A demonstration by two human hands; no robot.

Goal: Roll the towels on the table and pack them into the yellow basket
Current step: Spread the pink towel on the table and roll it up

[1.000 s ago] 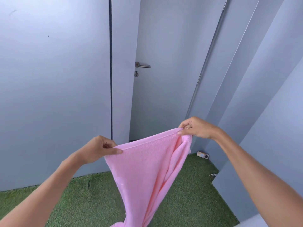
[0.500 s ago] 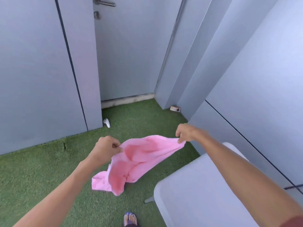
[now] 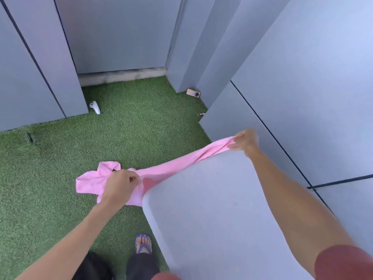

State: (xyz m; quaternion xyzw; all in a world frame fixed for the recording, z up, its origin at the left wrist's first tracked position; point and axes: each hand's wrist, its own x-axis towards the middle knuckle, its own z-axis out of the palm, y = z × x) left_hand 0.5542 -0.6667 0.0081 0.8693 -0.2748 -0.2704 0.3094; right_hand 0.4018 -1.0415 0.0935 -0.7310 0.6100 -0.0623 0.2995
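There is only one view, so no part of the scene is shared with a second one. The camera sits on the person's head and looks forward and steeply down. It is wide-angle, so the wall panels (image 3: 302,77) bend at the edges. Both arms enter from the bottom edge and reach away from the lens; the left hand (image 3: 119,186) is nearer, the right hand (image 3: 245,141) is farther. The table (image 3: 212,209) fills the lower right, very close. The green floor (image 3: 131,128) lies far below, and one foot (image 3: 143,243) shows at the bottom.
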